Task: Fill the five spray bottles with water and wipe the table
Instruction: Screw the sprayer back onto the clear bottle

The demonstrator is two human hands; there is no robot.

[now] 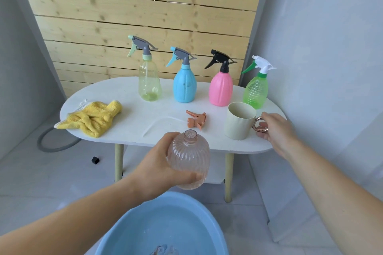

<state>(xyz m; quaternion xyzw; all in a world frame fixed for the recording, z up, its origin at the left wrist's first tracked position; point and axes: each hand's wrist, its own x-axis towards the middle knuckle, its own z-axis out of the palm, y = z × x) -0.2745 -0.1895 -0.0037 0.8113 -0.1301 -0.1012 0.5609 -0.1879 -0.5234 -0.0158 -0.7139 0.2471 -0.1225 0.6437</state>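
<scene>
- A person's left hand (157, 163) grips a clear peach ribbed spray bottle (189, 157), fingers wrapped around its body. It is held up in front of the near edge of the counter (145, 118), above a blue basin (132, 223) of water on the floor.
- This bottle's neck is open. Its orange spray head (196, 120), tube attached, lies on the counter just beyond it.
- The right hand (275, 132) reaches to a cream mug (238, 122) on the counter's right side, thumb and fingers closed on its copper ring handle.
- Progress looks early: the held bottle appears empty. The yellow-green bottle (149, 80) looks nearly empty too.
- The blue bottle (185, 87) and pink bottle (221, 89) are opaque, so their levels cannot be told. The green bottle (256, 91) is unclear as well.
- Likely next step: scooping water with the mug to pour into the open bottle.
- Wiping seems still to come: a yellow cloth (93, 118) lies crumpled at the counter's left end.
- Count: five spray bottles, four capped in a row along the back and one in hand; one loose spray head; one mug; one cloth; one basin.
</scene>
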